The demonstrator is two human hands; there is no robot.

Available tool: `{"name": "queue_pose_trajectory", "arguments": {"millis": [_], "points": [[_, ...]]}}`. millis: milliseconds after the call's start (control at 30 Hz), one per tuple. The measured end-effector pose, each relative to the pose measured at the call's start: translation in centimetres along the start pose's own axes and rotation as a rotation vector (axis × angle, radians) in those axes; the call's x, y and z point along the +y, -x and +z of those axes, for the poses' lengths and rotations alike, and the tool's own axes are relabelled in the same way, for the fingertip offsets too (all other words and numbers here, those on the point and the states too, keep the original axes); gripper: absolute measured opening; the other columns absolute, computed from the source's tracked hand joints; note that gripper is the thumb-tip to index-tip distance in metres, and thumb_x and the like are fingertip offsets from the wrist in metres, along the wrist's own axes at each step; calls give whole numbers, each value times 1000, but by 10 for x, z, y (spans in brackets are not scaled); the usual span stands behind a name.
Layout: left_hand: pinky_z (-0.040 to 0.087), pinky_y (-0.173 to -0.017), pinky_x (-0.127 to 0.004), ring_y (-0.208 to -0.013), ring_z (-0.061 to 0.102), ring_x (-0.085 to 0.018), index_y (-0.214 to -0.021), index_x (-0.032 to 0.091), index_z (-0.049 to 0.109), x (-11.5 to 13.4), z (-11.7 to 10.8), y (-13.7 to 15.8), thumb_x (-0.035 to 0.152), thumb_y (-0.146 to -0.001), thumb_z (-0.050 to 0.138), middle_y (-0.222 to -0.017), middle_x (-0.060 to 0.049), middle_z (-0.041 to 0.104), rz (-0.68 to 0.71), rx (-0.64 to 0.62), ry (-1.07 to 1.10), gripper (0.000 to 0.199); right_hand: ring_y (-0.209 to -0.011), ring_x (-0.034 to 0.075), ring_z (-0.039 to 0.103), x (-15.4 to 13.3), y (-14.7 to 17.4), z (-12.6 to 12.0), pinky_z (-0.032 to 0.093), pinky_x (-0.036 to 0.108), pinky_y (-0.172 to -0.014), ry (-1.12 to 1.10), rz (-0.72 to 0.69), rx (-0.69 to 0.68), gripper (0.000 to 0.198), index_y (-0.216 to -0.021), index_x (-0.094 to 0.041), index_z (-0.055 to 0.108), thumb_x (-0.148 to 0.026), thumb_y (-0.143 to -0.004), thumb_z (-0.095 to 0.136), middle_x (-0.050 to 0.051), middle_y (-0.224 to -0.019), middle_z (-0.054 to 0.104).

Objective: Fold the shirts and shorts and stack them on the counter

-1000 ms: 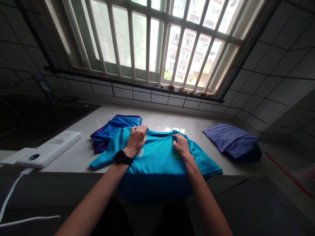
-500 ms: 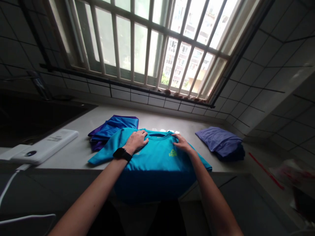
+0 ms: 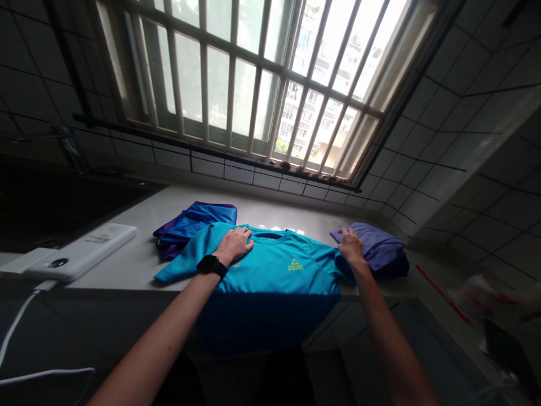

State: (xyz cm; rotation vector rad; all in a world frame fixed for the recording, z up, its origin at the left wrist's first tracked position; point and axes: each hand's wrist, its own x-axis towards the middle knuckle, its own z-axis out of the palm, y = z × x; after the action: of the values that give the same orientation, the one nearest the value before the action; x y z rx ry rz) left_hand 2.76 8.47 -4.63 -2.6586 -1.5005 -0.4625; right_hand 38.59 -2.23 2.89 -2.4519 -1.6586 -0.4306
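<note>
A turquoise T-shirt (image 3: 270, 268) with a yellow-green logo lies on the counter, its collar toward the window and its lower part hanging over the front edge. My left hand (image 3: 235, 243), wearing a black watch (image 3: 211, 264) on the wrist, rests flat on the shirt beside the collar, fingers stretched out. At the shirt's right sleeve is my right hand (image 3: 351, 246), its fingers curled in, with sleeve fabric bunched beneath it; the fingertips are partly hidden. Just behind that hand sits a folded lavender garment (image 3: 378, 242) over a dark blue one.
Folded blue and purple clothing (image 3: 196, 223) lies at the left, partly behind the T-shirt. A white power bank (image 3: 84, 251) with a cable (image 3: 21, 310) is on the counter (image 3: 146, 211) near the dark sink (image 3: 63, 197). A barred window (image 3: 240, 84) stands behind.
My right hand has moved right from beside the collar to the sleeve, and the sleeve is now bunched there. My left hand stays on the shirt. The view has tilted slightly.
</note>
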Motion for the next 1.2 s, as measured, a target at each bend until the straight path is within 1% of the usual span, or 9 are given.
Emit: {"name": "queue_pose_trajectory", "arguments": {"millis": [200,300,367,500,600,800,967,1067,1200], "points": [[49,-100,-42,-122,64,-31,-120,16,71,-1,2,-1,34,-98,46,-131,-15,70,-4,-8,7,38,-127,26,63,-34,26,18,47,33,-109,-292,-381,-272,43,-139,-21,64,-30,-97,62,12,-142,64],[48,-100,-42,-122,65,-31,-120,15,71,-2,4,-1,35,-98,45,-132,-16,69,-2,-9,5,40,-130,25,63,-34,34,30,47,34,-110,-349,-436,-417,38,-136,-25,68,-34,-100,59,8,-148,63],[49,-99,-41,-122,65,-31,-120,15,71,-3,3,-2,35,-98,45,-131,-16,70,2,-7,8,39,-132,27,62,-22,33,33,46,39,-113,-290,-365,-414,35,-131,-24,71,-34,-103,53,9,-148,63],[49,-99,-40,-122,65,-31,-120,16,71,-2,2,-2,34,-98,45,-131,-16,70,-2,-15,4,39,-148,32,46,23,24,27,34,53,-122,6,-48,-186,45,-138,-20,67,-14,-100,45,16,-158,53],[48,-99,-42,-122,65,-31,-121,14,71,-1,1,-3,34,-98,44,-131,-16,69,-7,-24,4,40,-144,30,51,58,19,22,40,44,-117,67,94,-76,57,-148,-18,59,-6,-94,43,19,-158,52],[48,-99,-42,-120,65,-32,-119,15,71,-1,1,-3,34,-97,45,-130,-16,69,-15,-21,18,39,-110,31,72,87,19,27,53,34,-94,-110,82,-191,40,-123,-12,73,-37,-93,66,18,-115,77],[49,-97,-41,-118,66,-31,-117,16,72,-4,3,-3,35,-97,46,-128,-16,70,3,3,40,38,-99,30,74,85,20,40,53,33,-87,-208,26,-254,14,-84,-17,76,-27,-78,68,12,-91,78],[49,-97,-41,-118,66,-30,-118,17,71,-4,3,-3,36,-98,44,-129,-15,70,9,-8,28,39,-98,28,72,82,16,43,54,35,-89,-354,66,-99,17,-85,-18,72,-28,-75,63,10,-90,75],[48,-99,-41,-120,65,-31,-118,16,71,-3,3,-3,35,-98,44,-130,-16,70,-6,-14,-2,39,-86,25,70,80,16,39,58,36,-80,-717,223,-109,29,-97,-19,64,-32,-72,66,7,-90,71]]}}
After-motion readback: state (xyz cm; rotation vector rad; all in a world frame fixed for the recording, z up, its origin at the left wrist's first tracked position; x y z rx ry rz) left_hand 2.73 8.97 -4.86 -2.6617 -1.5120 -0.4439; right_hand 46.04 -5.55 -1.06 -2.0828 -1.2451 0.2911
